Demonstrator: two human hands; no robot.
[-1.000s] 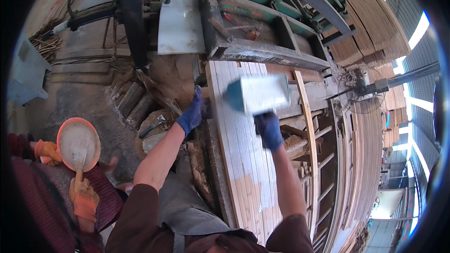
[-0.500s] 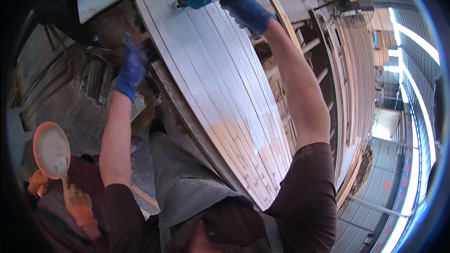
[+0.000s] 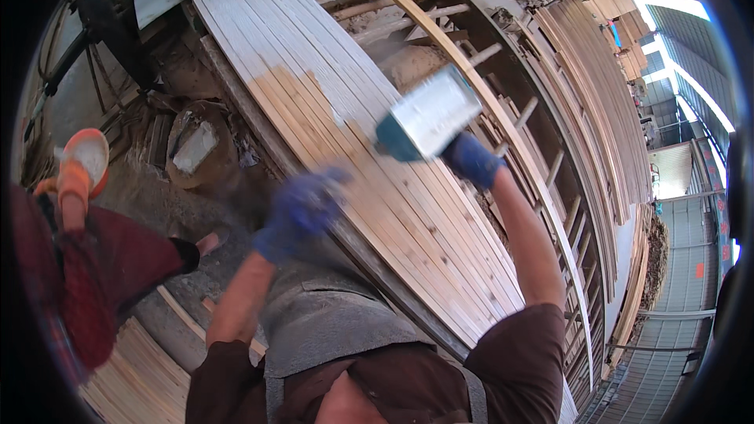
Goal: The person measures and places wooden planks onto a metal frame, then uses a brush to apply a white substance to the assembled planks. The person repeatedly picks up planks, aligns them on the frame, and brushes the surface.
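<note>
My right hand [image 3: 473, 161], in a blue glove, grips the near right side of a teal container [image 3: 430, 119] with a broad whitish face. It hangs tilted over a row of narrow wooden boards [image 3: 393, 200] laid side by side. The far part of the boards is coated white; the middle is mostly bare brown wood, and the near end looks whitish again. My left hand [image 3: 305, 208], also blue-gloved, is smeared by motion above the boards' left edge. Its fingers are too blurred to read, and no held thing shows there.
At the left a co-worker's orange-gloved hand [image 3: 72, 182] is at a round orange-rimmed bowl [image 3: 89, 155]. A slatted wooden frame [image 3: 471, 59] runs along the boards' right side. Long planks [image 3: 593, 102] are stacked beyond it. A round, debris-covered thing [image 3: 200, 149] stands left of the boards.
My right hand has brought the teal container back from the far end to the middle of the boards. My left hand has swung right and nearer. The co-worker's bowl has shifted up in view.
</note>
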